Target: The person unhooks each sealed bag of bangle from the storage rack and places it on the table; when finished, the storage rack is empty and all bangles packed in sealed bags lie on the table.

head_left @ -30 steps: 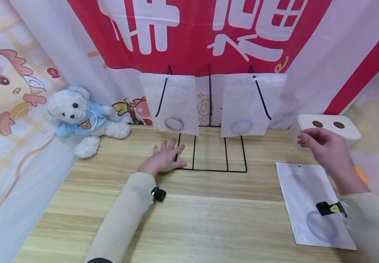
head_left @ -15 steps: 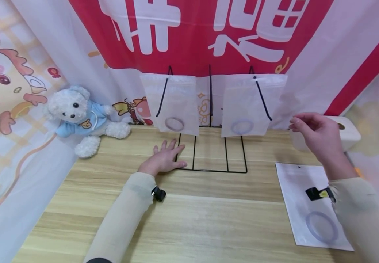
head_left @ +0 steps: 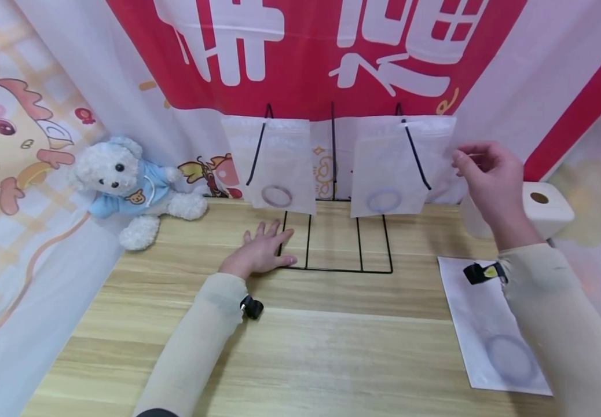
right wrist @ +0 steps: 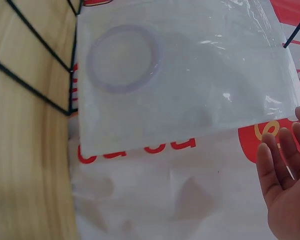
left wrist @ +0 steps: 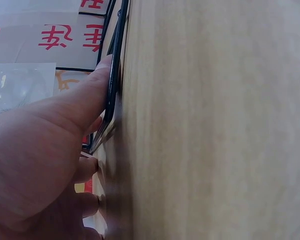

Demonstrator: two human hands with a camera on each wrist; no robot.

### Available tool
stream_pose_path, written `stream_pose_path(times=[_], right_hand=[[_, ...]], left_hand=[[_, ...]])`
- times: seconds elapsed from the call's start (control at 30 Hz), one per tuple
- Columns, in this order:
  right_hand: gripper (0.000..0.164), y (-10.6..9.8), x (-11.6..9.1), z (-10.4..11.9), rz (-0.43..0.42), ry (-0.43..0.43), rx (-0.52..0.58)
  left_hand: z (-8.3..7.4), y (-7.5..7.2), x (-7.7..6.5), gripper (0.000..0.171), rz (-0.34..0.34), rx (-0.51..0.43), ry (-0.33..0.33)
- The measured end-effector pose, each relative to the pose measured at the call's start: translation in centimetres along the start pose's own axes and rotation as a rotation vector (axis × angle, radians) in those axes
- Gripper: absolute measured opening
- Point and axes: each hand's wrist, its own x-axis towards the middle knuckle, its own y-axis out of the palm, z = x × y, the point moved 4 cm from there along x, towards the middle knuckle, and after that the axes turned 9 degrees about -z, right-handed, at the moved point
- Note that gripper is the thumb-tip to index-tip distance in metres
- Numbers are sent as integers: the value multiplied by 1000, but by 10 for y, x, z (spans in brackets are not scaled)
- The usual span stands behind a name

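My left hand (head_left: 256,252) lies spread on the table, its fingers and thumb over the left side of a black wire rack's base (head_left: 336,270). In the left wrist view, the thumb (left wrist: 85,97) rests against the wire. Two translucent zip bags hang from the rack's hooks: a left bag (head_left: 290,156) and a right bag (head_left: 384,156), each with a ring-shaped bangle inside. My right hand (head_left: 495,185), fingers loosely bent, is at the right bag's upper right edge; whether the fingertips touch it is hard to tell. A pale purple bangle (right wrist: 92,65) shows through that bag.
Another white bag (head_left: 467,313) with a bangle inside lies flat at the right, partly under my right forearm. A white box with round holes (head_left: 553,211) stands behind it. At the left sits a plush toy dog (head_left: 144,185) in blue. Printed cloth (head_left: 300,87) hangs behind the rack.
My right hand has moved left and up, from in front of the white box to the right hanging bag's edge. The left hand and the bags have stayed put.
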Motion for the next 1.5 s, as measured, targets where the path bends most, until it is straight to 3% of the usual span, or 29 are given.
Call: stream_pose_path(times=[0.23,0.6,0.9,1.13,1.5], right_hand=[[48,12,11,12,-11,0,45],[49,14,15,16,-17,32,164],[56,13,15,20,-17,97,294],[59,11,16,21,2,127,331],[53,11,15,19,1,95,381]], left_hand=[[-4,-4,-4,91,-1,33,8],[17,13,17,95,-16,38,14],[12,9,11,91,-9,17,-5],[12,9,11,91,-6,11,-4],[11,8,10,91,-2,11,-6]])
